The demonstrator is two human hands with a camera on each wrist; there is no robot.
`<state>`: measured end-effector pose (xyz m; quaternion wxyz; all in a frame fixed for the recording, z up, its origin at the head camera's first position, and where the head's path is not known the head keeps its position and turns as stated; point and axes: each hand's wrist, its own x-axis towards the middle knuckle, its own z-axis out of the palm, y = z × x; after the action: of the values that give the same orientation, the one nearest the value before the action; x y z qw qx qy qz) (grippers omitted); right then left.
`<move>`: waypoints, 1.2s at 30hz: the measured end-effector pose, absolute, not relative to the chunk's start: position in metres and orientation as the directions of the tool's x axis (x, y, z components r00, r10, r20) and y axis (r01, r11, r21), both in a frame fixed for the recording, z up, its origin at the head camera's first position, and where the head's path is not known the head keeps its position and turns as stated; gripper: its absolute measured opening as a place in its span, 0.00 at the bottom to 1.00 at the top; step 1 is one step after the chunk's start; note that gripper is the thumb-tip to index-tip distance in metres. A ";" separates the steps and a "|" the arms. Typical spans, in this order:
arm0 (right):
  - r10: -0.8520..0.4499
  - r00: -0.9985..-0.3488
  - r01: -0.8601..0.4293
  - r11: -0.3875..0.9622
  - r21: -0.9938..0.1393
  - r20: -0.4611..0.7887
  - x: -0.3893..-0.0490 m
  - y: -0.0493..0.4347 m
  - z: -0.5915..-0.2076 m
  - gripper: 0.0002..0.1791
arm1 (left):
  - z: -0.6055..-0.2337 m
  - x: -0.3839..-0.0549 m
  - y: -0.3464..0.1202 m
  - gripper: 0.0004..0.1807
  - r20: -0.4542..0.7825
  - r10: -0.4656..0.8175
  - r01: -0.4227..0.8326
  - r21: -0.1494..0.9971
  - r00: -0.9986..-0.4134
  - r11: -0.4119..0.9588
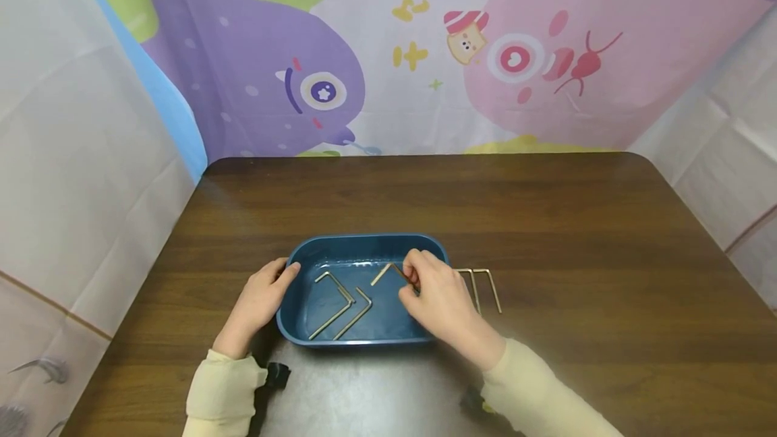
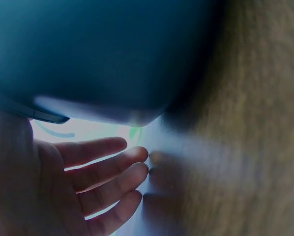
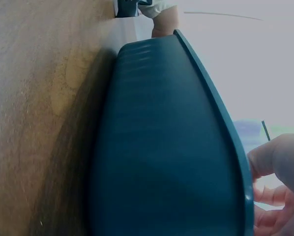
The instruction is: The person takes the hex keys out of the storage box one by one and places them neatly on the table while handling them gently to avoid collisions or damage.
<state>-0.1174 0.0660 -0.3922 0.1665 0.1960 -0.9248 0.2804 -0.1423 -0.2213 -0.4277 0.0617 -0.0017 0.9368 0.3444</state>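
Note:
My right hand (image 1: pixel 440 292) pinches a brass-coloured L-shaped hex key (image 1: pixel 380 274) above the right part of a dark blue tray (image 1: pixel 364 342). In the right wrist view, its fingers show just past the tray's rim, with a thin rod end (image 3: pixel 266 130) sticking up. Three similar hex keys (image 1: pixel 330 319) lie inside the tray, towards its left. At the tray's left end is my left hand (image 1: pixel 257 299), thumb over the rim. Its other fingers (image 2: pixel 112 182) stretch out loosely outside the wall, tips at the table. Two more hex keys (image 1: pixel 493 288) lie beside the tray's right end.
The brown wooden table (image 1: pixel 577 221) extends around the tray, with a shiny grey patch (image 1: pixel 364 390) in front of it. A printed cartoon curtain (image 1: pixel 413 100) hangs behind the far edge. Near the left sleeve sits a small black object (image 1: pixel 278 375).

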 end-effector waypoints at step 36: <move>0.008 -0.930 -0.219 0.789 -0.575 0.367 -0.131 0.127 -0.395 0.04 | -0.428 -0.142 -0.222 0.36 -0.119 0.042 -0.044 0.637 -0.992 0.770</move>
<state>-0.1308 0.1273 -0.3945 0.1779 0.0568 -0.9288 0.3202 -0.1422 -0.2220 -0.4280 0.0633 -0.0003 0.9386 0.3391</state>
